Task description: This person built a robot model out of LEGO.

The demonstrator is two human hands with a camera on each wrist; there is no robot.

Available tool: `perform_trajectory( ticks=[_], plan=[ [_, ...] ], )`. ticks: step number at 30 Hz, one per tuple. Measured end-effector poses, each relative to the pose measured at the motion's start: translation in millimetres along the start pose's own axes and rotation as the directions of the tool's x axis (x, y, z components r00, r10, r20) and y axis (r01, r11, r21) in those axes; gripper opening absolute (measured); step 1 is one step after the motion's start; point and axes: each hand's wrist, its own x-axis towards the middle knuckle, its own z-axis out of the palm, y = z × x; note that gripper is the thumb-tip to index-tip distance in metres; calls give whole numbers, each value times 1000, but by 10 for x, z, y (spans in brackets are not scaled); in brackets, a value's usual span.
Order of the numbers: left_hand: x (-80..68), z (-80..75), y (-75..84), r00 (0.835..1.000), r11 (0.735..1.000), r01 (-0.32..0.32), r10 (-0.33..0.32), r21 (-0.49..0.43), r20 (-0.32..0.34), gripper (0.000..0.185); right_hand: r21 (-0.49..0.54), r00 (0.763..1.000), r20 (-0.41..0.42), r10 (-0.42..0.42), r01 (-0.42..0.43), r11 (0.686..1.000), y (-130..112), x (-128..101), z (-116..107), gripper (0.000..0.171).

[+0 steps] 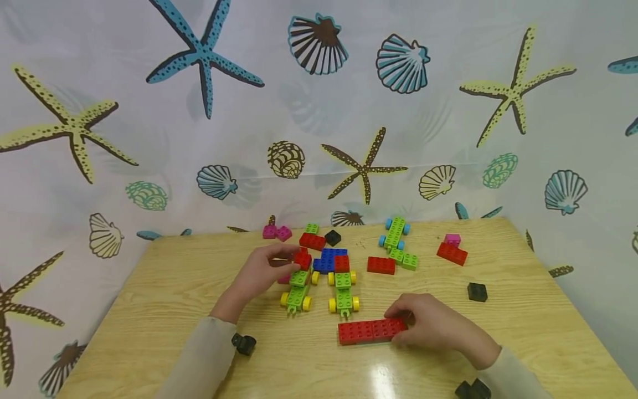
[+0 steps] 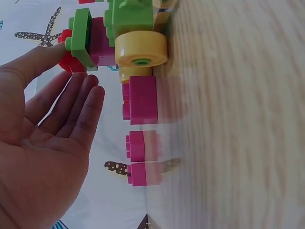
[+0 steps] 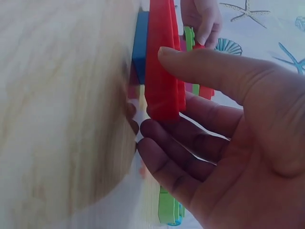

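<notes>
My left hand (image 1: pixel 259 271) pinches a red brick (image 1: pixel 302 260) on top of a green toy car (image 1: pixel 296 299) with yellow wheels; in the left wrist view the thumb lies at the red and green bricks, with a purple brick (image 2: pixel 101 42) below them. Beside it stands a matching car (image 1: pixel 344 299), also topped with a red brick (image 1: pixel 341 262). Nearer the front, my right hand (image 1: pixel 431 324) grips the right end of a row of two red bricks (image 1: pixel 355 332), thumb on the near side. Under that row shows a blue brick (image 3: pixel 140 47) in the right wrist view.
Behind the cars lie a blue brick (image 1: pixel 324 264), red bricks (image 1: pixel 312 241) and a black brick (image 1: pixel 333 238). A green car with blue wheels (image 1: pixel 396 233) stands farther back. To the right are a red brick (image 1: pixel 452 254) and a black brick (image 1: pixel 477 292). A patterned curtain (image 1: pixel 309 111) hangs behind the table.
</notes>
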Motion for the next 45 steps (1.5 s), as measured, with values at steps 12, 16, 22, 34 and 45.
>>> perform_trajectory(
  ticks=[12, 16, 22, 34, 45],
  plan=[
    [-63, 2, -24, 1000, 1000, 26, -26, 0, -14, 45, 47, 999, 10, -30, 30, 998, 62, -12, -35, 33],
    [-131, 7, -29, 1000, 1000, 20, -19, 12, -17, 45, 66, 999, 9, -31, 30, 997, 98, -30, -24, 33],
    [-289, 26, -17, 999, 999, 15, -14, 29, -33, 46, 78, 1000, -11, -23, 24, 997, 135, -60, 4, 33],
    [-584, 80, 42, 997, 998, 63, -63, -2, -53, 47, 54, 995, -74, -66, 70, 996, 133, -38, 38, 32],
    [-715, 81, 73, 997, 997, 68, -69, -38, -28, 43, 73, 987, -133, -90, 100, 992, -108, 78, -57, 31]
  ],
)
